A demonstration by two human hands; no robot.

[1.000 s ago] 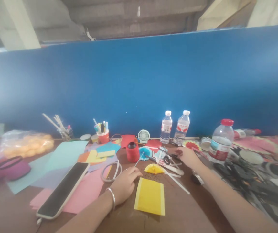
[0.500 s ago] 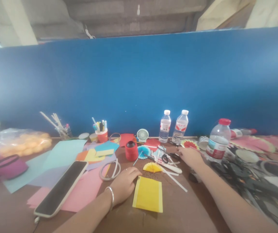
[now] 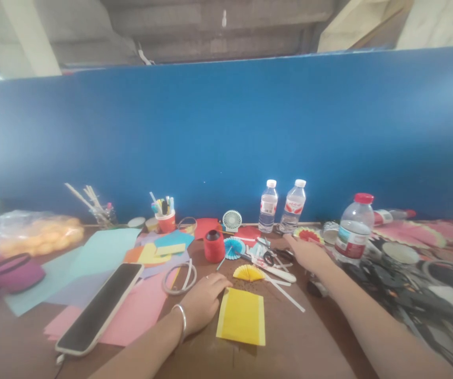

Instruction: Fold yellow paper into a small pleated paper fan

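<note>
My left hand, with a silver bangle at the wrist, lies open and flat on the table. Its fingertips are beside the upper left corner of a yellow rectangle of paper with paler side edges. Further off, my right hand reaches forward with stretched fingers, its lower fingers partly hidden. Its fingertips are close to black-handled scissors and a small dark object at the foot of the bottles. A yellow folded paper fan, a blue pleated rosette and white strips lie between the hands.
A phone rests on coloured paper sheets at left. Behind stand a red thread spool, a pen cup, a small fan and two water bottles. A larger red-capped bottle stands beside my right forearm, near dark clutter.
My right hand has shifted very slightly to the left at the fingertips. My left hand and the yellow paper stay in place.
</note>
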